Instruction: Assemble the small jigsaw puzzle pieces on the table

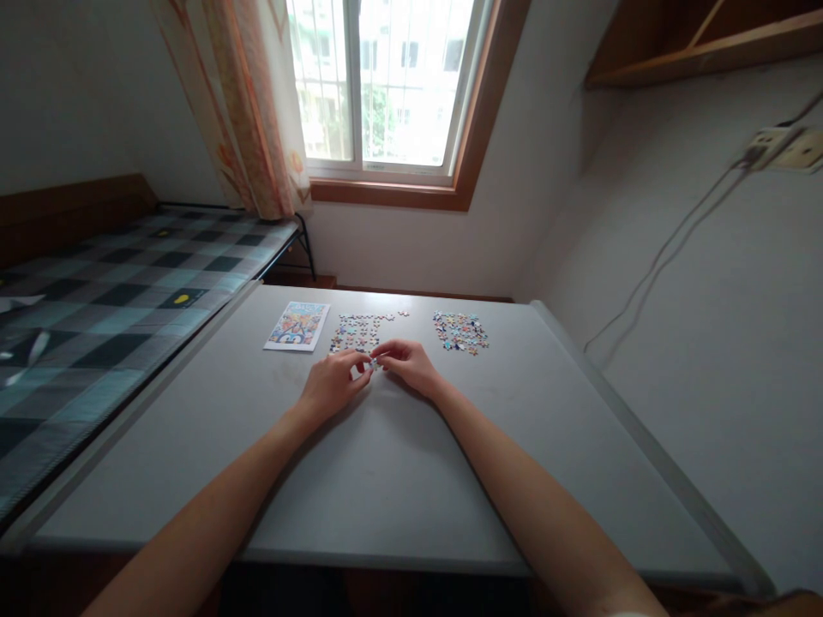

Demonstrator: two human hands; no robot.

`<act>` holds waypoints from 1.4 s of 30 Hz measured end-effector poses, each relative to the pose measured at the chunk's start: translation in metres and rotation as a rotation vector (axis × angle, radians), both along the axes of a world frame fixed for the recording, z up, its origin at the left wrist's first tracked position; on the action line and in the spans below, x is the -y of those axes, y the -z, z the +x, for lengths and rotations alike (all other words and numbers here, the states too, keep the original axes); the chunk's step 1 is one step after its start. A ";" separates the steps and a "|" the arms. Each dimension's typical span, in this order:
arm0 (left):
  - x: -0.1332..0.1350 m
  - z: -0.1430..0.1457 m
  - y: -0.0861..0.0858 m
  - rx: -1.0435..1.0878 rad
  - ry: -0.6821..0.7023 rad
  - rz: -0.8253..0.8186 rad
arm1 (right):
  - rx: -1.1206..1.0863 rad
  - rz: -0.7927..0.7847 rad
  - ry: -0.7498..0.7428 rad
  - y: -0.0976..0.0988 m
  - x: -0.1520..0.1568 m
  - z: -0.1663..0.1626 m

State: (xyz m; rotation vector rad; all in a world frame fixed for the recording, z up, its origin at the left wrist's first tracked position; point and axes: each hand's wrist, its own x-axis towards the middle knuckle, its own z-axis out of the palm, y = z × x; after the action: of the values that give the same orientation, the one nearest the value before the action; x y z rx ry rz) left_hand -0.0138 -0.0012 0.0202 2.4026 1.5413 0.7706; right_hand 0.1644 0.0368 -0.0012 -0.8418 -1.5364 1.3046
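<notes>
The left hand (338, 377) and right hand (408, 364) pinch a small puzzle piece (375, 365) between fingertips, seemingly for fine control; spaced rows (363, 335) lie towards twelve o'clock, a loose pile (459, 331) at two.

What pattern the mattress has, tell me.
The mattress is checked in black, grey and pale blue-green, seen in the head view, the only one.

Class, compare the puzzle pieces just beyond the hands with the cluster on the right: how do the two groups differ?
The nearer-to-hand group is spread in rough rows with gaps; the right cluster is bunched without clear order. The nearer-to-hand group lies close to the left hand and right hand; the right cluster lies apart from both. Both contain small, multicoloured pieces on the table.
</notes>
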 end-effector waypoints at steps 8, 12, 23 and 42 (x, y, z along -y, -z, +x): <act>-0.001 0.000 0.002 -0.008 -0.015 0.008 | -0.011 -0.039 -0.006 0.002 -0.002 0.001; -0.002 -0.002 0.002 -0.009 -0.039 0.021 | -0.010 -0.058 0.016 0.001 -0.001 0.001; 0.002 0.003 -0.003 -0.059 -0.022 -0.007 | 0.053 0.108 0.347 0.012 -0.021 -0.004; 0.002 0.002 -0.005 -0.047 -0.005 -0.011 | 0.624 0.215 0.616 0.010 -0.066 -0.002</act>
State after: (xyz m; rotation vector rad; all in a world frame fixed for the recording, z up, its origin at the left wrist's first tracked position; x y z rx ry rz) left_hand -0.0115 -0.0036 0.0248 2.4266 1.5659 0.7095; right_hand 0.1624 0.1024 -0.0110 -1.5180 -1.6394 0.4310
